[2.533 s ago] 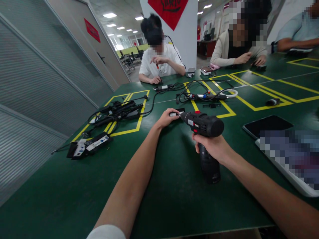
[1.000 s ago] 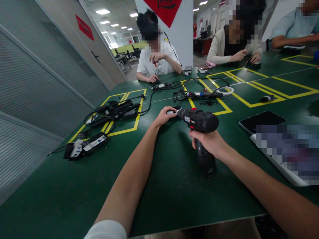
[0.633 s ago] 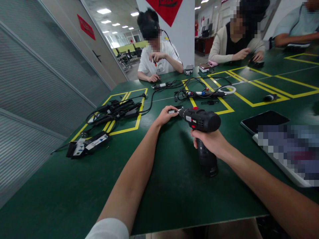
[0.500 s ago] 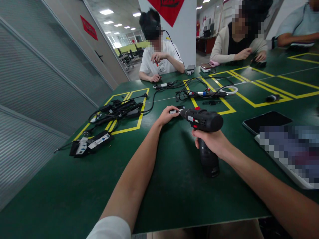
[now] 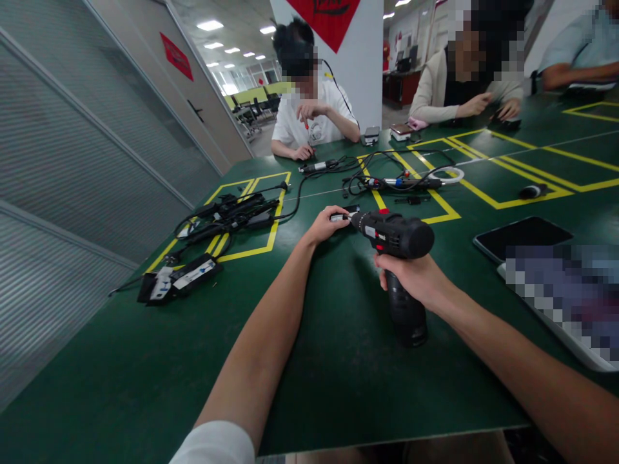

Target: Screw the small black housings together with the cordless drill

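A black cordless drill with red accents is held by its grip in my right hand, its fingers wrapped round the handle. The chuck points left and away from me, and its bit reaches the small black part with a white label at my left fingertips. My left hand is closed on that part, pressing it on the green table. My fingers and the drill's nose cover much of the part, so its exact kind is unclear.
Left lie tangled black cables and black pieces with white labels. Beyond my hands are corded pen-like tools and a small black piece. A phone lies right. Co-workers sit across the table.
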`<state>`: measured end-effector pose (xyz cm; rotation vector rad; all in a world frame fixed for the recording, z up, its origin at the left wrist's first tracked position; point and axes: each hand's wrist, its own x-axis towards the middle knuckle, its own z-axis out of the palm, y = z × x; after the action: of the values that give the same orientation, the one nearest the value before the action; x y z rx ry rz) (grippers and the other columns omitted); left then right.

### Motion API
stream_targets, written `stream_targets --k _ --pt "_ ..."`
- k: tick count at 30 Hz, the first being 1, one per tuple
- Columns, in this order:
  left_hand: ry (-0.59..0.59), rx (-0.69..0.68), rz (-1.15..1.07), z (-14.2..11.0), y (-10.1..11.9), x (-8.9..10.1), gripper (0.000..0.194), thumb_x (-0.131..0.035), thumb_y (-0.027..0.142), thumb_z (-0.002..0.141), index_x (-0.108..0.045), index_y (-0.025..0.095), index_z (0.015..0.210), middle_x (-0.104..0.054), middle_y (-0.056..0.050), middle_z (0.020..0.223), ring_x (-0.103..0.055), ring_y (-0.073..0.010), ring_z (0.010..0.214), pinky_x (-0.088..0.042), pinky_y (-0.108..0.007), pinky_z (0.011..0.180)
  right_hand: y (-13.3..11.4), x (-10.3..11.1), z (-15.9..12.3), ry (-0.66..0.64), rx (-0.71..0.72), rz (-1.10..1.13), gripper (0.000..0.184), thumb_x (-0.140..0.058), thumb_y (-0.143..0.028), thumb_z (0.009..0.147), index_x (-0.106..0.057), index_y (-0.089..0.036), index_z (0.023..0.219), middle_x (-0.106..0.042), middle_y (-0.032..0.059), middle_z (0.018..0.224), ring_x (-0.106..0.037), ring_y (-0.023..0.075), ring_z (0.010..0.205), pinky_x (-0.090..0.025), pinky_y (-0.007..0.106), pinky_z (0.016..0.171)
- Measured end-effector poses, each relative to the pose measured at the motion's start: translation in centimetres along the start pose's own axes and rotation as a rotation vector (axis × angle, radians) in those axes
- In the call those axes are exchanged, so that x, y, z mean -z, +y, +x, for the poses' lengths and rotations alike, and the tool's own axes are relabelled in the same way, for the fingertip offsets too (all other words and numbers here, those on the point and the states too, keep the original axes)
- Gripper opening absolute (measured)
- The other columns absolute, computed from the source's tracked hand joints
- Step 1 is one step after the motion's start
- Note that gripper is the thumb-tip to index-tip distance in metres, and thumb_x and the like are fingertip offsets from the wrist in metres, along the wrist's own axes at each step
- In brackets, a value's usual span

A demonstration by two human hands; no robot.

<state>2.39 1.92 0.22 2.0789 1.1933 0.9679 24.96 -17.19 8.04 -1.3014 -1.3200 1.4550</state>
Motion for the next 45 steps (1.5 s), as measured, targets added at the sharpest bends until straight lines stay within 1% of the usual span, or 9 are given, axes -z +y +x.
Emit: stream_targets --k 5,10,16,22,30,34,37,45 --pt "0.002 0.012 -0.009 0.10 -0.53 -0.11 0.034 -0.070 0.029 0.069 -0.067 0.019 0.101 -0.063 -0.004 0.104 -0.056 -0.0197 0.100 -0.045 -0.035 0.095 -0.38 -0.15 -0.13 0.014 -0.018 0.001 0.006 -0.062 -0.024 0.071 -0.059 -0.019 0.072 -0.060 0.0023 0.051 -0.055 0.0155 0.046 -0.041 0.029 0.048" --pt "0.006 0.020 -0.021 0.18 -0.58 -0.16 0.035 -0.068 0.023 0.067 -0.068 0.018 0.101 -0.061 -0.003 0.102 -0.056 -0.0186 0.098 -0.045 -0.035 0.094 -0.52 -0.27 -0.17 0.015 -0.019 0.006 0.006 -0.062 -0.023 0.070 -0.059 -0.018 0.073 -0.060 0.0024 0.051 -0.056 0.0159 0.046 -0.041 0.029 0.048" --pt "0.002 0.034 -0.029 0.18 -0.47 -0.16 0.034 -0.069 0.026 0.067 -0.068 0.019 0.101 -0.061 -0.003 0.103 -0.056 -0.0180 0.096 -0.045 -0.034 0.093 -0.65 -0.42 -0.26 0.041 -0.020 -0.026 0.006 -0.061 -0.023 0.069 -0.058 -0.018 0.068 -0.058 0.0031 0.048 -0.055 0.0165 0.044 -0.040 0.030 0.047" --pt "0.003 0.023 -0.027 0.18 -0.59 -0.13 0.034 -0.069 0.026 0.067 -0.068 0.019 0.100 -0.062 -0.003 0.102 -0.056 -0.0188 0.097 -0.045 -0.035 0.093 -0.55 -0.35 -0.17 0.022 -0.007 -0.004 0.007 -0.061 -0.024 0.070 -0.060 -0.018 0.071 -0.059 0.0030 0.050 -0.056 0.0165 0.045 -0.040 0.029 0.046" --pt "0.002 0.011 -0.036 0.25 -0.74 -0.20 0.033 -0.070 0.029 0.069 -0.069 0.020 0.100 -0.063 -0.003 0.103 -0.056 -0.0197 0.100 -0.044 -0.036 0.095 -0.20 -0.07 -0.15 0.014 0.013 -0.070 0.008 -0.060 -0.025 0.073 -0.059 -0.019 0.069 -0.060 0.0036 0.051 -0.057 0.0169 0.047 -0.044 0.031 0.050" --pt "0.012 -0.004 -0.029 0.22 -0.50 -0.20 0.033 -0.071 0.034 0.070 -0.069 0.019 0.099 -0.064 -0.004 0.104 -0.057 -0.0199 0.100 -0.044 -0.035 0.095 0.09 0.02 -0.03 0.005 0.036 -0.057 0.008 -0.061 -0.026 0.074 -0.060 -0.018 0.071 -0.061 0.0040 0.053 -0.057 0.0171 0.047 -0.044 0.031 0.050" --pt "0.007 -0.013 -0.006 0.16 -0.29 -0.15 0.033 -0.070 0.038 0.073 -0.069 0.020 0.100 -0.064 -0.004 0.104 -0.058 -0.0200 0.100 -0.043 -0.035 0.095 0.19 0.01 0.05 0.014 0.020 -0.040 0.009 -0.061 -0.026 0.073 -0.060 -0.019 0.068 -0.061 0.0045 0.053 -0.057 0.0172 0.048 -0.043 0.031 0.049" --pt "0.008 -0.007 -0.004 0.08 0.08 0.01 0.032 -0.070 0.038 0.073 -0.069 0.019 0.099 -0.065 -0.005 0.104 -0.058 -0.0208 0.101 -0.043 -0.036 0.096 0.26 -0.04 0.08 0.011 0.009 -0.013 0.007 -0.061 -0.026 0.073 -0.060 -0.019 0.073 -0.060 0.0024 0.051 -0.056 0.0160 0.046 -0.042 0.030 0.047"
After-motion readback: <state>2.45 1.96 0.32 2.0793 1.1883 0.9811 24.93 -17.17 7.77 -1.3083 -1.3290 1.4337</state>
